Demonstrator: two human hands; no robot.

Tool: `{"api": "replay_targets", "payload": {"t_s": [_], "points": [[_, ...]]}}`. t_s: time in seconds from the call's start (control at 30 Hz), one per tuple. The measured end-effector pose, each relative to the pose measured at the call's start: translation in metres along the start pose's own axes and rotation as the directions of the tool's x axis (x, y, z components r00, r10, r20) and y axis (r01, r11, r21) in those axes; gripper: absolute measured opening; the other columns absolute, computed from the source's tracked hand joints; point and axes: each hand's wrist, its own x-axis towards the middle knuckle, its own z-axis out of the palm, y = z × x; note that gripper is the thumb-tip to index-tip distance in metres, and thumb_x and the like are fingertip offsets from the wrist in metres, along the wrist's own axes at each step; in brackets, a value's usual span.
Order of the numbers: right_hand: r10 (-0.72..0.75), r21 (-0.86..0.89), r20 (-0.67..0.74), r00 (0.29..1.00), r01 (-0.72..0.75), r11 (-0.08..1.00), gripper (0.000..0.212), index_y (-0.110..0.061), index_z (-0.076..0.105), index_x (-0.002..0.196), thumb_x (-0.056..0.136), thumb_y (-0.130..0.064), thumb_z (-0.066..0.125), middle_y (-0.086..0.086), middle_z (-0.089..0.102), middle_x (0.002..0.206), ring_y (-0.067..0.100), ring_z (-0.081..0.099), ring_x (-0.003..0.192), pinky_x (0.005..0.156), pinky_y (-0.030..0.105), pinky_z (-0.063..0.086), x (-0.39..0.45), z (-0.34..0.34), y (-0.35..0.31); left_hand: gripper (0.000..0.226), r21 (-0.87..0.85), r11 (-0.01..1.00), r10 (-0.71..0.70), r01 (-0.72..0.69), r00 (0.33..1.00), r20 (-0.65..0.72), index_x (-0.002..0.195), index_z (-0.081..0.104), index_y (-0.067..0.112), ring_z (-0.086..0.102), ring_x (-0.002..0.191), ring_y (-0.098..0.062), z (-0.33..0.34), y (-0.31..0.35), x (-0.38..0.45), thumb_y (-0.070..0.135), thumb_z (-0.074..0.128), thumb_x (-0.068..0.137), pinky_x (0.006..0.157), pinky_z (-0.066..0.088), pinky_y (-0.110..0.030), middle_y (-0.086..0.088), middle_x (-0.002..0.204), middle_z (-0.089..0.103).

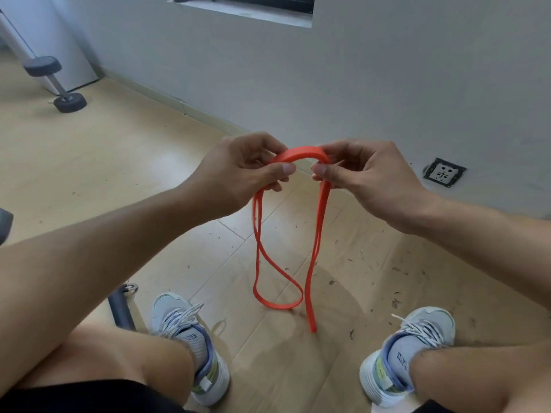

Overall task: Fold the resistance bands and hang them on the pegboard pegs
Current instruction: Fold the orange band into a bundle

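In the head view, the left hand (pixel 238 171) and the right hand (pixel 363 171) each pinch the orange resistance band (pixel 304 152) between thumb and fingers, both grips clenched on its arched top fold, while its doubled strands hang down between the two shoes to just above the wooden floor (pixel 119 150). This looks like the folding step, with the hanging not yet begun. The next move likely calls for gathering the dangling loops into a shorter bundle; no pegboard is in sight.
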Motion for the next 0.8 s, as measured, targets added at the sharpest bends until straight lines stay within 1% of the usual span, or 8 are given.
{"api": "replay_targets", "payload": {"t_s": [0.1,0.2,0.27,0.4,0.47,0.53,0.63,0.8], "points": [[-0.057,0.021,-0.027,0.998,0.057,0.998,0.030,-0.014,0.072,0.120,0.090,-0.017,0.074,0.003,0.076,0.102,0.020,0.074,0.096,0.091,0.040,0.062,-0.001,-0.003,-0.007,0.024,-0.027,1.000,0.005,-0.005,1.000,-0.012,0.108,0.070,0.015,0.076,0.082,-0.014,-0.001,0.001,0.001,0.030,0.068,0.089,0.081,0.062,-0.029,0.000,0.090,0.076],[-0.083,0.051,-0.049,0.995,0.085,0.995,0.034,-0.013,0.072,0.121,0.087,-0.018,0.077,0.002,0.077,0.104,0.017,0.075,0.095,0.090,0.037,0.062,-0.001,-0.006,-0.010,0.036,-0.050,0.999,0.015,-0.016,1.000,-0.015,0.110,0.070,0.012,0.077,0.086,-0.015,-0.002,0.005,0.000,0.036,0.066,0.084,0.084,0.063,-0.032,-0.001,0.094,0.077],[-0.092,0.065,-0.046,0.995,0.095,0.993,0.036,-0.012,0.072,0.120,0.085,-0.017,0.077,0.002,0.077,0.103,0.015,0.075,0.096,0.089,0.033,0.062,-0.002,-0.006,-0.010,0.036,-0.041,0.998,0.041,-0.042,0.999,-0.025,0.112,0.070,0.010,0.077,0.087,-0.014,-0.002,0.009,0.000,0.034,0.066,0.085,0.084,0.063,-0.031,-0.001,0.096,0.077],[-0.003,0.096,0.071,0.997,-0.004,0.995,0.031,-0.016,0.074,0.112,0.082,-0.019,0.079,0.003,0.078,0.102,0.015,0.076,0.095,0.089,0.030,0.062,-0.003,-0.003,-0.006,0.027,-0.087,0.990,0.099,-0.107,0.991,-0.095,0.113,0.072,0.013,0.077,0.088,-0.013,0.001,0.015,-0.001,0.027,0.066,0.091,0.082,0.062,-0.028,-0.001,0.098,0.078],[0.035,0.067,0.143,0.989,-0.045,0.997,0.021,-0.020,0.077,0.104,0.083,-0.018,0.079,-0.001,0.079,0.103,0.013,0.076,0.096,0.089,0.030,0.062,-0.004,0.002,-0.002,0.023,-0.082,0.987,0.129,-0.138,0.986,-0.107,0.112,0.073,0.013,0.077,0.088,-0.012,0.005,0.020,-0.001,0.023,0.067,0.092,0.082,0.062,-0.026,0.000,0.098,0.078],[0.068,0.058,0.190,0.979,-0.080,0.995,0.015,-0.025,0.078,0.098,0.084,-0.019,0.079,-0.008,0.079,0.104,0.009,0.076,0.095,0.086,0.025,0.061,-0.005,0.007,0.001,0.022,-0.082,0.984,0.148,-0.158,0.982,-0.119,0.113,0.074,0.012,0.076,0.087,-0.011,0.009,0.024,0.000,0.020,0.068,0.093,0.082,0.061,-0.025,0.000,0.098,0.078],[0.084,0.086,0.197,0.977,-0.103,0.991,0.013,-0.026,0.079,0.094,0.083,-0.020,0.079,-0.011,0.079,0.103,0.008,0.076,0.094,0.078,0.018,0.060,-0.004,0.012,0.000,0.024,-0.046,0.984,0.162,-0.170,0.978,-0.132,0.114,0.073,0.012,0.076,0.086,-0.012,0.011,0.026,0.001,0.020,0.069,0.093,0.082,0.062,-0.026,0.000,0.097,0.077],[0.107,0.085,0.165,0.980,-0.123,0.989,0.021,-0.019,0.080,0.105,0.084,-0.020,0.078,-0.011,0.079,0.105,0.009,0.076,0.094,0.080,0.020,0.061,-0.002,0.022,0.000,0.028,-0.020,0.982,0.180,-0.186,0.970,-0.163,0.117,0.072,0.016,0.075,0.085,-0.012,0.013,0.028,0.002,0.026,0.069,0.091,0.082,0.062,-0.027,0.001,0.099,0.076]]}}
